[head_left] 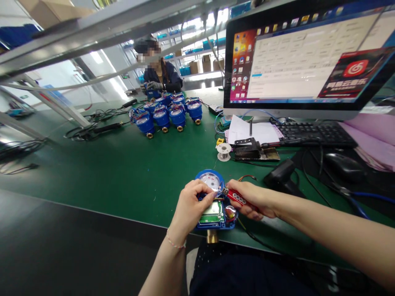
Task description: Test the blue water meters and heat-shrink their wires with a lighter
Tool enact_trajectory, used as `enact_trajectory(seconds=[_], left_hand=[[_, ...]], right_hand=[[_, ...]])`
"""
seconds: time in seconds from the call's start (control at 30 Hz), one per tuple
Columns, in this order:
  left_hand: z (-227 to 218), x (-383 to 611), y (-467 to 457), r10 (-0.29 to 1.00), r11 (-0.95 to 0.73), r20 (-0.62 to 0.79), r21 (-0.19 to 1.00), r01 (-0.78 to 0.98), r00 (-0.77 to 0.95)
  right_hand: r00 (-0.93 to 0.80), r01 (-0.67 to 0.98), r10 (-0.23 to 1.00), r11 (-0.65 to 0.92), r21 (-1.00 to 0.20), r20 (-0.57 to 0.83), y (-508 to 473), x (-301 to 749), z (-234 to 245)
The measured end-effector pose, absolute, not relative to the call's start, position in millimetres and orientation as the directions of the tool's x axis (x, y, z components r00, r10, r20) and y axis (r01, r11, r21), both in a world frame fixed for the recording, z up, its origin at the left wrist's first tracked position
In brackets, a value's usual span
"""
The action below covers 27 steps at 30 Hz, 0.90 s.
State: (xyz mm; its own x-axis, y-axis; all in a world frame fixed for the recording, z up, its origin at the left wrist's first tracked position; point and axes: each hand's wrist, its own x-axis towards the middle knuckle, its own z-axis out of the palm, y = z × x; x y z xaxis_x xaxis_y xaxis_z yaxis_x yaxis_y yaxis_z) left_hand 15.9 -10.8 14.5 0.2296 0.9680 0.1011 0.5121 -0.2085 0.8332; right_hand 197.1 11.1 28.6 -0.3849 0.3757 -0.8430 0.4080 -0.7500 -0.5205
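Observation:
A blue water meter [212,181] with a round dial, a green circuit board [212,213] and a brass fitting [212,236] lies at the near edge of the green table. My left hand [188,207] is closed around the meter's left side and holds it. My right hand [257,200] grips a red pen-like tool [236,198] whose tip touches the meter just below the dial. Thin wires run from the meter under my right hand.
Several blue meters [168,113] stand grouped at the far side, where another person in gloves [154,85] sits. A monitor [308,57], keyboard [314,132], mouse [344,164], solder spool [224,151], papers [256,131], a black scanner [282,174] and cables [89,129] crowd the table.

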Motion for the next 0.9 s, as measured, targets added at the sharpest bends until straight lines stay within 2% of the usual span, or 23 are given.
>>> enact_trajectory(seconds=[0.4,0.9], left_hand=[[13.3,14.9,-9.8,0.97,-0.207,0.108,0.842,0.498,0.22],[12.0,11.2,-9.7,0.968,-0.204,0.098,0.842,0.5,0.23]], right_hand=[[-0.457,0.313,0.32,-0.815,-0.487,-0.83,12.6,200.9,19.6],[-0.466,0.301,0.318,-0.82,-0.486,-0.826,17.0,197.8,21.0]])
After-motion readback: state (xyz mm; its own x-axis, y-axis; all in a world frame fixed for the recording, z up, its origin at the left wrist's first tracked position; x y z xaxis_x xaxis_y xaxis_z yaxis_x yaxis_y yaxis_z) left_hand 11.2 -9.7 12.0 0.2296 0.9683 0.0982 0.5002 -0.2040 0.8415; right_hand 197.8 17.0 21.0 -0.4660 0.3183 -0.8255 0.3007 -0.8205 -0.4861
